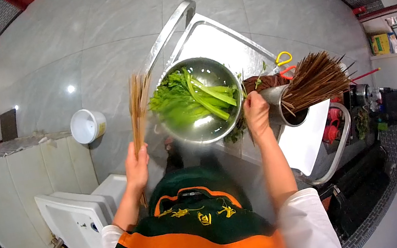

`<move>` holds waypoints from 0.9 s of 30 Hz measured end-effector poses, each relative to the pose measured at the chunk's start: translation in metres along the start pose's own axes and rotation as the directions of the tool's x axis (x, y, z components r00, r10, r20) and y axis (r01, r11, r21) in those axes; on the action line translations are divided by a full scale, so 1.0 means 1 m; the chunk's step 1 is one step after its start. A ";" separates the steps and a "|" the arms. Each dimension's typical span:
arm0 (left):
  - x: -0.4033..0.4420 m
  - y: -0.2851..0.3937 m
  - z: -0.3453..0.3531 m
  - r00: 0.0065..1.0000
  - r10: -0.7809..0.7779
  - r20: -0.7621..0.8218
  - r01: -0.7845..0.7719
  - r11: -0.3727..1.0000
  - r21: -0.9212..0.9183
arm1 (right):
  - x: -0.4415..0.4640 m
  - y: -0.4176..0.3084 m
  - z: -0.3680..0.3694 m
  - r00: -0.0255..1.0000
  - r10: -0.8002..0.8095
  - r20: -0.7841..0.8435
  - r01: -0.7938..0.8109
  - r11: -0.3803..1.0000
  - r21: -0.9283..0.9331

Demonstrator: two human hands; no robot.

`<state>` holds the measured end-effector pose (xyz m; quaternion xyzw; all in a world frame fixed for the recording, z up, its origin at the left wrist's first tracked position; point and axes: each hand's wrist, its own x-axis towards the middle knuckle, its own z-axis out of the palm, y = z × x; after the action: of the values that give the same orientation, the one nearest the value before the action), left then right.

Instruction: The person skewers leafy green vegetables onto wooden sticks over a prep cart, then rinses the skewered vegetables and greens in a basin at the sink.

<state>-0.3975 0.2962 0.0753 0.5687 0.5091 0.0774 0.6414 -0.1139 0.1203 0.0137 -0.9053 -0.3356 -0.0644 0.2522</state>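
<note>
My left hand (137, 167) is closed around a bundle of thin wooden skewers (138, 100), which point upward to the left of a round metal bowl (195, 137). Green leafy stalks (204, 96) lie in the bowl, their leaves toward its left side. At the bowl's right edge is my right hand (257, 113), its fingers curled closed; what they grip is hidden. Right beside that hand, a metal cylinder (274, 98) lies tilted, packed with dark brown sticks (318, 80). Loose green sprigs (234, 135) show between the bowl and my right hand.
A white-topped metal cart (211, 40) with a curved rail supports the bowl. Yellow-and-red-handled scissors (284, 65) lie behind the cylinder. On the left are a white bucket (87, 125) on the floor and a white sink (69, 214). Red objects (331, 125) sit below the cart's right side.
</note>
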 end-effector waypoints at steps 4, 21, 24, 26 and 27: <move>-0.001 -0.007 -0.004 1.000 0.011 -0.024 -0.010 1.000 0.013 | 0.017 0.027 0.005 0.997 0.063 0.050 -0.047 0.959 -0.280; -0.015 -0.004 0.009 0.945 -0.007 0.327 0.005 1.000 0.006 | 0.012 -0.028 0.019 0.868 0.112 0.483 -0.130 0.991 0.005; -0.014 -0.006 0.014 0.947 -0.033 0.320 0.045 0.999 -0.030 | 0.012 -0.022 0.045 0.929 -0.186 0.321 0.210 0.977 -0.041; -0.011 -0.008 0.014 0.945 -0.029 0.325 0.043 0.998 -0.035 | 0.015 -0.017 0.065 0.903 -0.151 0.402 0.171 0.985 -0.015; -0.010 -0.009 0.013 0.944 -0.026 0.328 0.041 0.998 -0.040 | 0.021 -0.019 0.069 0.868 -0.118 0.482 0.130 0.991 0.007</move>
<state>-0.3966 0.2780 0.0717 0.5499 0.4031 -0.0174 0.7313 -0.1135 0.1794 -0.0325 -0.8726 -0.4443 0.1424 0.1447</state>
